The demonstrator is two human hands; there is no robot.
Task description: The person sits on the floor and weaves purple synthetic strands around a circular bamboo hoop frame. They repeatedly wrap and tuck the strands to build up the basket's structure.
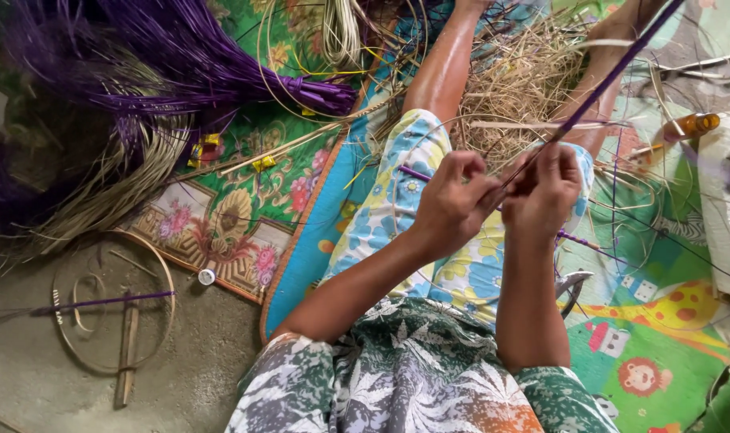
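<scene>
Purple strip (597, 88) pinched by left hand (453, 204) and right hand (545, 192), straw pile (517, 88) just beyond

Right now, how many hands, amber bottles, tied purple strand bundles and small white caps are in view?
Hands: 2, the left hand and the right hand, both pinching one purple strand
Amber bottle: 1
Tied purple bundle: 1
Small white cap: 1
Total: 5

Left hand (451, 204) and right hand (543, 195) pinch a purple strip (597, 90) above the lap.
</scene>
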